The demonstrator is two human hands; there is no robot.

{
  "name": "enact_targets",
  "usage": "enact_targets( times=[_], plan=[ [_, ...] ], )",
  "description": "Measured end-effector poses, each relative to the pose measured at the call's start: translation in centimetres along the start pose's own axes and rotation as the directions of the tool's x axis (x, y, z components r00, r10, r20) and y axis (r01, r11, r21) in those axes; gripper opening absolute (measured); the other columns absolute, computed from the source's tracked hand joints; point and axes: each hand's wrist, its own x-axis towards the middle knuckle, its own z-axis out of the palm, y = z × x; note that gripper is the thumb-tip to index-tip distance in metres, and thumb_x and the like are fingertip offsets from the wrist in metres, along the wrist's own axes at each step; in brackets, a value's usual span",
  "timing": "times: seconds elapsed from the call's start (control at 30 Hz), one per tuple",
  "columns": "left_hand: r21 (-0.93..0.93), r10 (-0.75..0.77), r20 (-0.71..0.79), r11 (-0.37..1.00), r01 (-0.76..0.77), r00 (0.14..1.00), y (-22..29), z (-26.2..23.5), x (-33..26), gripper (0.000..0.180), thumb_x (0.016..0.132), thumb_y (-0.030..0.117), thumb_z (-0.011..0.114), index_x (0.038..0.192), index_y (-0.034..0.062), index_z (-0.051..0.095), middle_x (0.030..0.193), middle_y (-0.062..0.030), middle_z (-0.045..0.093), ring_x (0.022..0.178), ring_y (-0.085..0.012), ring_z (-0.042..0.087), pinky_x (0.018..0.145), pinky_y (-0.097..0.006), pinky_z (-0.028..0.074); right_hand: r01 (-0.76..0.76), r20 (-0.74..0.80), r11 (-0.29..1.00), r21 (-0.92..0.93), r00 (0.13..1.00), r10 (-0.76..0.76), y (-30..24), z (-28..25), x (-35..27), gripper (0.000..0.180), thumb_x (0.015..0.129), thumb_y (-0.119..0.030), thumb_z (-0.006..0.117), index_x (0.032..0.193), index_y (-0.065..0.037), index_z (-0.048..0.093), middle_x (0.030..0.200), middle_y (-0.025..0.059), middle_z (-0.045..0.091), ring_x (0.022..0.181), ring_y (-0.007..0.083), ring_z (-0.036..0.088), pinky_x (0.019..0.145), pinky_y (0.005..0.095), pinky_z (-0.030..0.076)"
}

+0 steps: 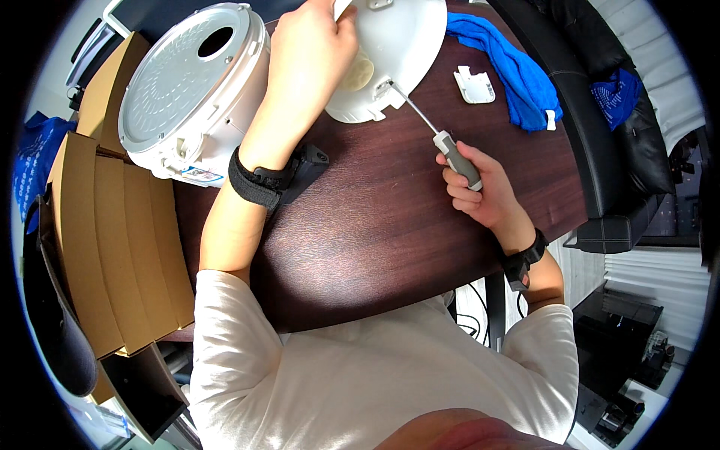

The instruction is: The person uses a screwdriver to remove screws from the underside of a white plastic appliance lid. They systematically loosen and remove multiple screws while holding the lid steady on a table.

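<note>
My right hand (484, 184) is closed round the grey-and-white handle of a screwdriver (459, 163). Its thin shaft slants up and left, and the tip meets a small recess near the lower edge of a white curved plastic cover (412, 37). At the cover's upper left, my left hand (315, 49) has its fingers closed on a white part of it; some fingertips are cut off by the frame's top. Below that hand, a round cream-coloured patch (358, 73) shows on the cover. Left of my forearm stands a white round appliance (244, 112) with a grey metal face and a dark round hole.
A small white plastic piece (474, 85) and a blue cloth (517, 67) lie on the dark wooden table (360, 232), right of the cover. Brown cardboard boxes (124, 247) line the left side. A black sofa (592, 112) stands beyond the table's right edge.
</note>
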Motion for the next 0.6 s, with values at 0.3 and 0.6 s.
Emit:
enact_targets(
  times=[0.3,0.6],
  plan=[
    [-0.012,-0.01,-0.001,1.0,0.01,1.0,0.1,-0.1,-0.1,0.02,0.09,0.024,0.055,0.093,0.0049,0.06,0.068,-0.0161,0.062,0.063,-0.0315,0.064,0.058,-0.037,0.048,0.006,-0.032,0.998,-0.062,0.999,-0.008,0.5,0.5,0.0,0.039,0.098,-0.037,0.039,0.103,-0.002,0.056,0.059,-0.0026,0.043,0.039,0.0032,0.027,0.034,0.0194,0.02],
    [0.022,0.001,0.01,1.0,-0.002,1.0,0.1,-0.1,-0.1,0.019,0.089,0.024,0.055,0.093,0.0054,0.06,0.069,-0.0168,0.062,0.065,-0.033,0.063,0.06,-0.038,0.047,0.004,-0.183,0.472,-0.881,0.919,-0.35,-0.6,1.2,0.0,0.026,0.093,-0.032,0.053,0.092,-0.006,0.057,0.06,0.0018,0.053,0.041,0.0127,0.044,0.039,0.0252,0.034]
  ],
)
